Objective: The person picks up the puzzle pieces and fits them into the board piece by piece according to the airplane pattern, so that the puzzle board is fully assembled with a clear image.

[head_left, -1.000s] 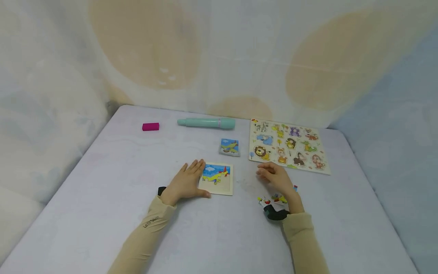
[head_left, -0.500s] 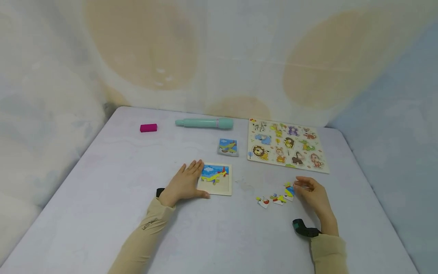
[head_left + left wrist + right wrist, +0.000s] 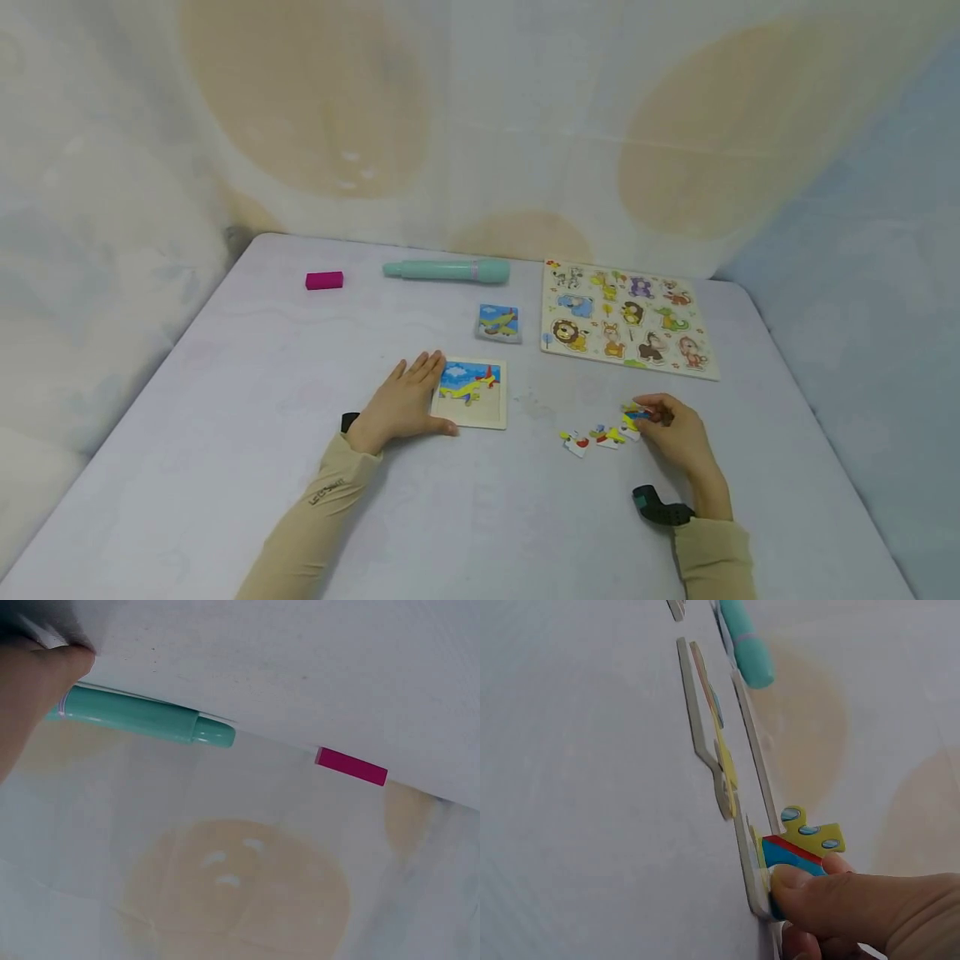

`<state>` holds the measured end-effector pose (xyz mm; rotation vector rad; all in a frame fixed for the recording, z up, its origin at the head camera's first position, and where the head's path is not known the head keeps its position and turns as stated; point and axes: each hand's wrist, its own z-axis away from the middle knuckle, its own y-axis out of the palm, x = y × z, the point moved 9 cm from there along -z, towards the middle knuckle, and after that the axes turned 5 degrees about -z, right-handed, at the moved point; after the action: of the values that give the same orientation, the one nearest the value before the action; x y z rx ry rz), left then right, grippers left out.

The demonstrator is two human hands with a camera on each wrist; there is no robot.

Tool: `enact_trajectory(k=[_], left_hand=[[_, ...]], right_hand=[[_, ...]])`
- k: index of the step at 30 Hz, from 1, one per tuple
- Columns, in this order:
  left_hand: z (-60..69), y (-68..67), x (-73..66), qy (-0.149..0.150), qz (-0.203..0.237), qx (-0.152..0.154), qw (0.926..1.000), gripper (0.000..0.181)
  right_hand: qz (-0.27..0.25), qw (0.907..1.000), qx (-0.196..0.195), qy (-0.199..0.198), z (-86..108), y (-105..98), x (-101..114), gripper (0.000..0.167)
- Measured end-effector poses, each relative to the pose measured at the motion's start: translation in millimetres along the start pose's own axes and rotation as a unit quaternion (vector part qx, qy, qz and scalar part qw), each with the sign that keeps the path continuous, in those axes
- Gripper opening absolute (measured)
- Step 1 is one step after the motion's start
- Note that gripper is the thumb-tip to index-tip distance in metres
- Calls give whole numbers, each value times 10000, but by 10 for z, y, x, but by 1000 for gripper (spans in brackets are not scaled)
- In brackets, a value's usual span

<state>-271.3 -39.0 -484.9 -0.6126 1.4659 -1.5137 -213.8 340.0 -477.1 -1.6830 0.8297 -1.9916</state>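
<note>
My left hand (image 3: 405, 404) lies with fingers straight and spread at the left side of a square wooden puzzle tray (image 3: 502, 396), thumb near its lower edge. The tray holds a partly assembled airplane picture in blue, yellow and red. Between thumb and fingers, my right hand (image 3: 678, 433) pinches a yellow, red and blue puzzle piece (image 3: 799, 851), seen tilted up in the right wrist view. Close beside it lie other loose pieces, among them a white-and-red piece (image 3: 576, 443) and a yellow-and-red piece (image 3: 607, 437). My fingers hide part of the pinched piece.
Behind the tray is a small airplane picture block (image 3: 498, 323). An animal puzzle board (image 3: 630, 321) lies at the back right. A mint-green tube (image 3: 442, 270) and a magenta block (image 3: 324, 281) lie near the table's back edge, before a hanging cloth (image 3: 525, 125).
My right hand has moved right and down from beside the animal board to the loose pieces, and now pinches one. My left hand stays by the tray.
</note>
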Motion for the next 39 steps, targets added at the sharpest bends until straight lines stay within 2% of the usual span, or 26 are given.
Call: enact_trajectory(k=[2, 5, 9, 15, 19, 23, 28, 33, 39], left_hand=[[-1, -6, -4, 19, -6, -35, 10000, 116], [1, -13, -10, 25, -3, -50, 10000, 116], [10, -19, -17, 44, 25, -56, 10000, 116], [17, -27, -24, 29, 11, -45, 10000, 115], [14, -34, -42, 53, 33, -64, 10000, 115], [9, -3, -54, 77, 27, -19, 10000, 116], [8, 17, -51, 64, -34, 26, 10000, 116], [14, -7, -72, 90, -37, 2, 10000, 116], [22, -25, -83, 119, -101, -18, 9999, 116]], right_hand=[[-157, 9998, 16, 113, -29, 2, -4, 28], [-604, 9979, 90, 230, -86, 21, 26, 31], [-1106, 9932, 318, 176, -172, 124, 169, 32], [-1066, 9917, 703, -155, -263, 390, 574, 31], [-1149, 9861, 1031, -611, -305, 612, 863, 30], [-1078, 9810, 1325, -916, -322, 842, 1056, 26], [-940, 9767, 1664, -978, -296, 1132, 1232, 23], [-618, 9789, 1699, -949, -281, 1347, 1352, 18], [-368, 9838, 1471, -954, -249, 1445, 1436, 14]])
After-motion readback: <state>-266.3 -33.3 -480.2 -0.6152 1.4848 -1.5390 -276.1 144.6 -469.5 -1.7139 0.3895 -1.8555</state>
